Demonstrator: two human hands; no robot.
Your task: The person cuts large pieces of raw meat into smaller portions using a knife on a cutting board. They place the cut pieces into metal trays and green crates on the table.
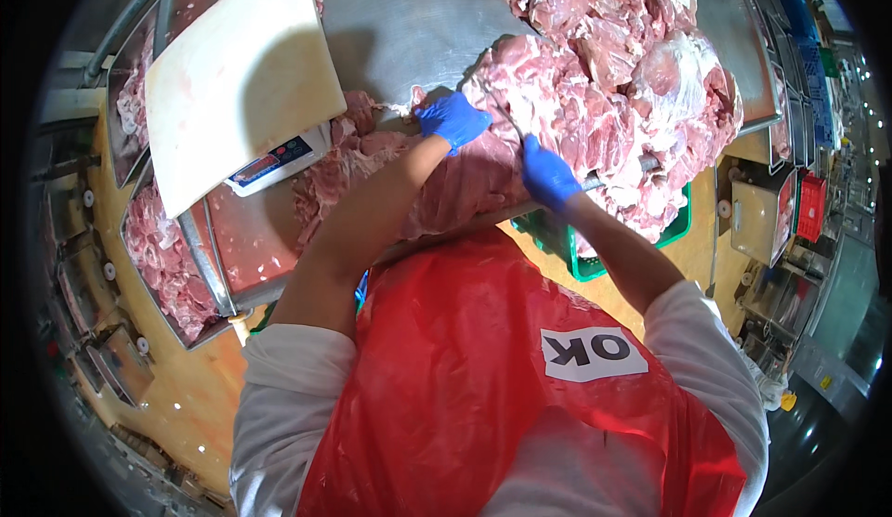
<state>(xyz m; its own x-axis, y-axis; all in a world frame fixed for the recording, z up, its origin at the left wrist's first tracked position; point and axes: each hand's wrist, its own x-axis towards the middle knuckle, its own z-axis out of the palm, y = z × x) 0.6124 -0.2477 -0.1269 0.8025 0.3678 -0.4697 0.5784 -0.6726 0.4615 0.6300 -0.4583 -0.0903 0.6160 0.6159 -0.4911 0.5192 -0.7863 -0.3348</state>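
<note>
My right hand point(550, 175), in a blue glove, is closed round a knife, its handle mostly hidden in the fist. The thin knife blade point(507, 116) points up and left across the raw meat. To its left, my left hand point(454, 121), also gloved in blue, is curled down on a piece of raw meat point(421, 99) at the edge of the pile; its fingertips are partly hidden. Large pink cuts of meat point(483, 183) lie below both hands along the near edge of the steel table point(409, 25).
A big meat heap point(623, 52) rises at the far right. A white cutting board point(223, 80) leans over a scale point(279, 159) at the left. Meat-filled steel trays point(172, 266) stand beyond the left edge. Below the table's right edge sits a green crate point(587, 269).
</note>
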